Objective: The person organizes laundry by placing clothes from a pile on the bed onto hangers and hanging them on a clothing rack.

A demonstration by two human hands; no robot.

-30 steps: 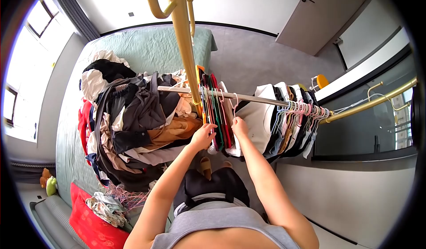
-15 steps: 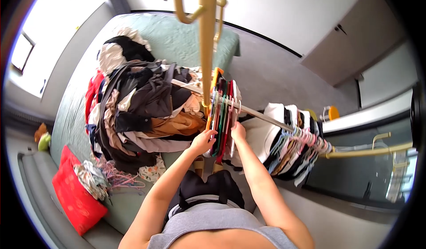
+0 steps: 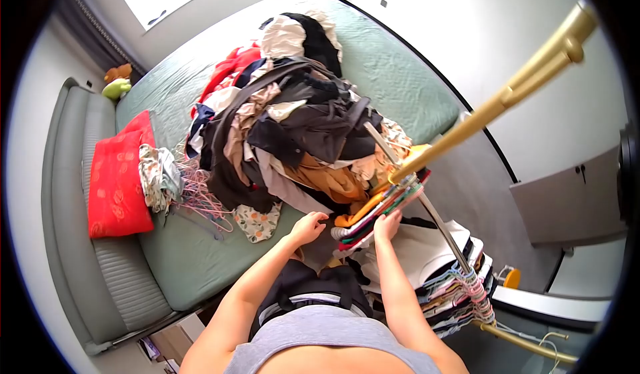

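My left hand (image 3: pixel 309 228) is off the clothes, over the gap beside the bed, with loosely bent fingers apart and nothing in them. My right hand (image 3: pixel 388 225) is closed on the near edge of a tight bunch of hanging clothes (image 3: pixel 360 227); its fingertips are partly hidden among the fabric. These garments, mustard, dark red, green and white, hang on the silver rail (image 3: pixel 440 224) next to the gold upright post (image 3: pixel 493 111). Further along the rail hang more clothes (image 3: pixel 427 257), white and dark, on pink and blue hangers (image 3: pixel 472 287).
A large pile of clothes (image 3: pixel 300 127) covers much of the green bed (image 3: pixel 180 267). Loose pink hangers (image 3: pixel 200 191) lie near a red cushion (image 3: pixel 120 181) by the grey headboard (image 3: pixel 70 227). A gold bar (image 3: pixel 527 343) is at lower right.
The view has turned left toward the bed and headboard. My left hand has come away from the hanging clothes, while my right hand remains at them. The bunch now appears tilted.
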